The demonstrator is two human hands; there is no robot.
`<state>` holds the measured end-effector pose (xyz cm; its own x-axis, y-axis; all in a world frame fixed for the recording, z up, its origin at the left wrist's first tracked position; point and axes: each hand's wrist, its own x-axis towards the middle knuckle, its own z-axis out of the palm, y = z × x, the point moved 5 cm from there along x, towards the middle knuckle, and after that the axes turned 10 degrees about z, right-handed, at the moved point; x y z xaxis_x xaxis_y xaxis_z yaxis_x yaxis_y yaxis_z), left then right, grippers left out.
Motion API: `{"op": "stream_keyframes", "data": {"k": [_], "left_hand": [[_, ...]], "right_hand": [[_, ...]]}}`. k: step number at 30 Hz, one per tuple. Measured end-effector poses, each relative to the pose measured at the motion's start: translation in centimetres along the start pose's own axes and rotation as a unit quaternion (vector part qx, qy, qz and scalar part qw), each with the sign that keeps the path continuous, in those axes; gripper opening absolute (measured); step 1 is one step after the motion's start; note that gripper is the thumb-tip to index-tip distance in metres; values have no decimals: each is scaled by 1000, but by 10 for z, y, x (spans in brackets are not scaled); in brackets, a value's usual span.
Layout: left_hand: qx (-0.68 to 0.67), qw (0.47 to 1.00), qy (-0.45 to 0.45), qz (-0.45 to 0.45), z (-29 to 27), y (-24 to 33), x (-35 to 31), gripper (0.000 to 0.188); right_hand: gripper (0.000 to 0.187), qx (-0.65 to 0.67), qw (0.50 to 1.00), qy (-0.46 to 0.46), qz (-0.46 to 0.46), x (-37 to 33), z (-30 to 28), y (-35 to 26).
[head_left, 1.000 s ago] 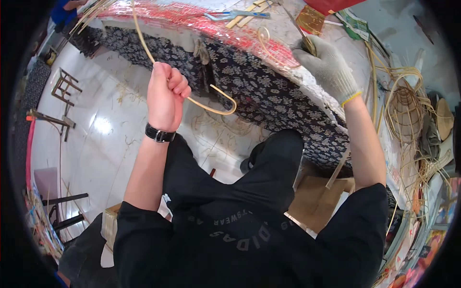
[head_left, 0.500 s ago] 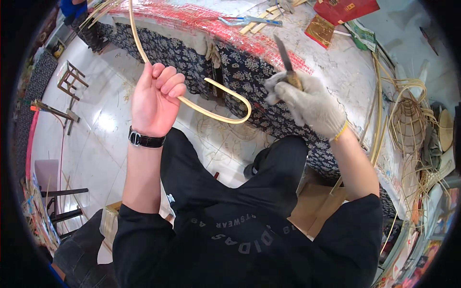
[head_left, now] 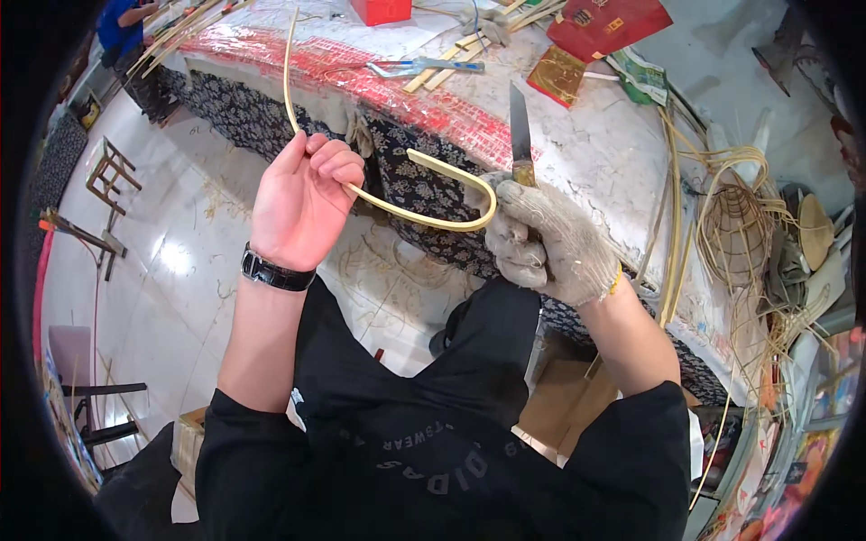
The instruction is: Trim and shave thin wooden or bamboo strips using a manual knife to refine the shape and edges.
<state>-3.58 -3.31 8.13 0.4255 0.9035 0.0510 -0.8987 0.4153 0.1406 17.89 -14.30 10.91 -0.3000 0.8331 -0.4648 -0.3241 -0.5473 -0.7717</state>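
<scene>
Two hands share one long pale bamboo strip (head_left: pixel 424 219) in front of the person's chest. On the left, the bare left hand (head_left: pixel 302 203) is closed around the strip; from there its long part rises far and slightly left. To the right the strip bends into a hook, and its free end points back left. The gloved right hand (head_left: pixel 541 239) is closed on a knife (head_left: pixel 520 131), blade pointing far, and touches the bend, so this hand is nearer to the curved end, close to the patterned table edge (head_left: pixel 424 185)

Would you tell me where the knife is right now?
The knife stands blade-up in the gloved right hand, centre of the head view, beside the bent cane strip.
</scene>
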Motion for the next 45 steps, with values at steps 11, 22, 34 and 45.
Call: {"op": "stream_keyframes", "data": {"k": [11,22,34,45], "left_hand": [[3,999,-17,46,6,18,-14,28],[55,990,-20,128,-6,44,-25,29],[302,939,9,165,-24,8,18,24],[833,163,-306,431,63,-15,-12,41]], "right_hand": [[29,-311,926,170,-130,33,-14,-7],[35,-245,953,153,-89,40,10,-17],[25,-382,846,276,-248,45,-29,-21],[19,-468,660,353,-470,-4,-43,-27]]}}
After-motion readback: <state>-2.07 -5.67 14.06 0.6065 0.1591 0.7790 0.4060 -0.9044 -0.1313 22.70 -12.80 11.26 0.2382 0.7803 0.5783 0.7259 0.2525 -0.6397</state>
